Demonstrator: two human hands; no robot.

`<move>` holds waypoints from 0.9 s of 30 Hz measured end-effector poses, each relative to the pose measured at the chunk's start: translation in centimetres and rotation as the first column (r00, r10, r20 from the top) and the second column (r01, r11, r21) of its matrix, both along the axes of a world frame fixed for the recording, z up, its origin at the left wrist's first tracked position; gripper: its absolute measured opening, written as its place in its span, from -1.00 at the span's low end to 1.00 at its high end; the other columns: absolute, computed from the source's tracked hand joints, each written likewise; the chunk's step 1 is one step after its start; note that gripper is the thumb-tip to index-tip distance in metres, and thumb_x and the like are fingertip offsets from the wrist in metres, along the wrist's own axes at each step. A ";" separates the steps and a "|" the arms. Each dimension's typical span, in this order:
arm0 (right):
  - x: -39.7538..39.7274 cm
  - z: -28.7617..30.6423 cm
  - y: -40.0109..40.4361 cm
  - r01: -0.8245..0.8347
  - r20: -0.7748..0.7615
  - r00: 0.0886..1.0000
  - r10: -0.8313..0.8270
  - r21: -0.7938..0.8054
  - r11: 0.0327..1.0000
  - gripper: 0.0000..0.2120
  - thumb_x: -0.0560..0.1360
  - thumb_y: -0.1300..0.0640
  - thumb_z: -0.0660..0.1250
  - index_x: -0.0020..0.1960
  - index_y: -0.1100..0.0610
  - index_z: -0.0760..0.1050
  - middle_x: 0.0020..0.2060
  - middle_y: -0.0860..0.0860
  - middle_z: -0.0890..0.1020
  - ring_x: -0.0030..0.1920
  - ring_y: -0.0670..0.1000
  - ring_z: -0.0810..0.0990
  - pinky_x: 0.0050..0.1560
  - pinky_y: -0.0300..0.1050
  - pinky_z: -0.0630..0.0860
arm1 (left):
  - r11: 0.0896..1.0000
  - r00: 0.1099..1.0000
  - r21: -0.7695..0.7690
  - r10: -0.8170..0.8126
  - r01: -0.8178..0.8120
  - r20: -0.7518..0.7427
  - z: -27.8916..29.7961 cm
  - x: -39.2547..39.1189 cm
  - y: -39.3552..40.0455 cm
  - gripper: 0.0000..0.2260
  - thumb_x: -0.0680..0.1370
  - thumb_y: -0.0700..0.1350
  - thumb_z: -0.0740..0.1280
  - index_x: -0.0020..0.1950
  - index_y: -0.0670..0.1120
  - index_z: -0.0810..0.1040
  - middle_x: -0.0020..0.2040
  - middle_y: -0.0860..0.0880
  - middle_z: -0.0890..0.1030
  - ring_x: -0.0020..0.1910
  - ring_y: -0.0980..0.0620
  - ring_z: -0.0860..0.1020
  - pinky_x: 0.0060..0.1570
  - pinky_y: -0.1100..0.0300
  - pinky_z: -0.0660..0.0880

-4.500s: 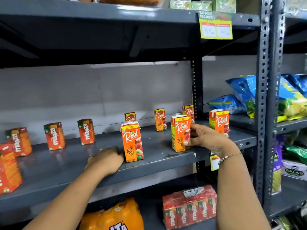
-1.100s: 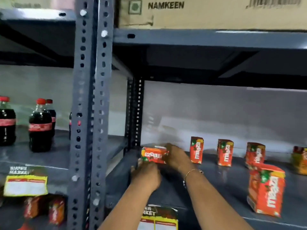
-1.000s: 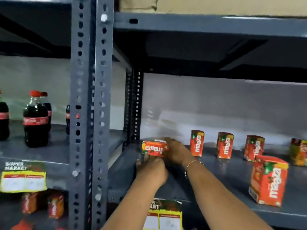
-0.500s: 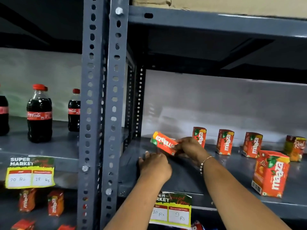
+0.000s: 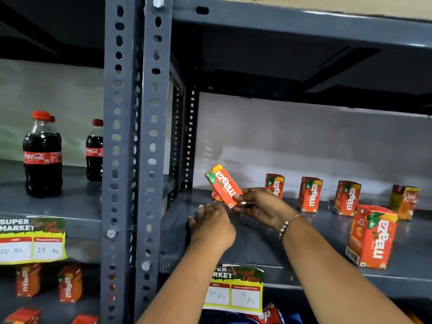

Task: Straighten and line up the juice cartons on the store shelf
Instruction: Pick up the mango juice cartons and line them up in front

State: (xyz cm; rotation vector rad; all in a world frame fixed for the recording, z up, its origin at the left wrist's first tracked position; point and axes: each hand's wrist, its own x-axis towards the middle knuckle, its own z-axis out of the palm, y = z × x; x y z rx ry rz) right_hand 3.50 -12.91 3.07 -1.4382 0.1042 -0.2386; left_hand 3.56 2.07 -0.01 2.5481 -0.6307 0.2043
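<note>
Shop: steel shelving (image 5: 138, 160), price tags (image 5: 233, 291), cola bottles (image 5: 43, 155).

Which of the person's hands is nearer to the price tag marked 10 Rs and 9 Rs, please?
Left. The left hand rests on the shelf edge just above the price tag; the right hand is higher and farther back, holding a tilted Maaza carton.

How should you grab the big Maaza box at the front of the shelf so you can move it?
The big Maaza carton stands upright near the shelf edge, apart from the others, slightly turned. Probably best to come from the front and pinch its two narrow sides around the middle. The flat sides give fingers good contact, and a middle grip should keep the tall box from tipping.
</note>
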 end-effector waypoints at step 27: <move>-5.6 4.7 0.9 0.319 0.171 0.891 -0.420 -0.895 0.311 -0.75 0.30 0.15 0.48 -0.04 0.19 0.62 -0.07 0.16 0.70 -0.14 0.07 0.63 -0.18 -0.21 0.47 | 0.998 0.988 -0.009 -0.056 0.058 0.142 2.0 -3.1 -2.5 -0.64 0.55 -0.07 0.09 0.35 -0.03 0.36 0.42 -0.07 0.39 0.48 -0.08 0.17 0.40 -0.28 -0.11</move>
